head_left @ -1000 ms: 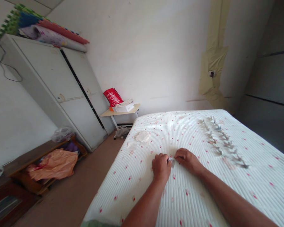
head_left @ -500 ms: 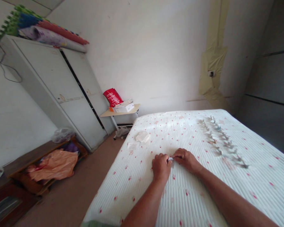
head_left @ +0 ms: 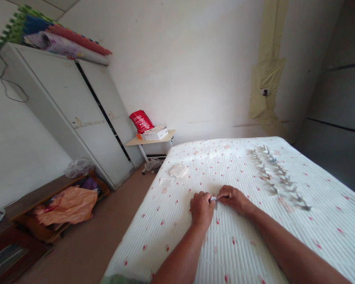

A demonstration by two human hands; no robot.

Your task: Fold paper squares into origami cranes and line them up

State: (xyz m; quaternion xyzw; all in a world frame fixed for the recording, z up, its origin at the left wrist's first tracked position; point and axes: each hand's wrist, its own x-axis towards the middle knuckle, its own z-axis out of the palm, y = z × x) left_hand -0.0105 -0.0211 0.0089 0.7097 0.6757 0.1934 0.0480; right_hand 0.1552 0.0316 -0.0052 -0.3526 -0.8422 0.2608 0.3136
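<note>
My left hand (head_left: 201, 209) and my right hand (head_left: 235, 200) meet just above the mattress (head_left: 245, 248), which has a ribbed white cover with red specks. Between them is a small folded piece of paper (head_left: 213, 198), whitish and mostly hidden by the fingers. Each hand pinches one end of it. To the right stand rows of small folded paper figures (head_left: 281, 171), too small to make out in detail. Beyond my left hand lies a little stack of paper pieces (head_left: 178, 170), with another printed sheet (head_left: 165, 182) beside it.
A small table (head_left: 168, 136) behind the mattress bears a red bag (head_left: 141, 121) and a white box (head_left: 156, 135). At left are a grey cabinet (head_left: 56, 90) and a low wooden unit with an orange plastic bag (head_left: 68, 205). A wall socket (head_left: 265, 92) is at the back.
My right hand has shifted very slightly to the right, and a bit more of the paper shows between the fingers. My left hand stays in place.
</note>
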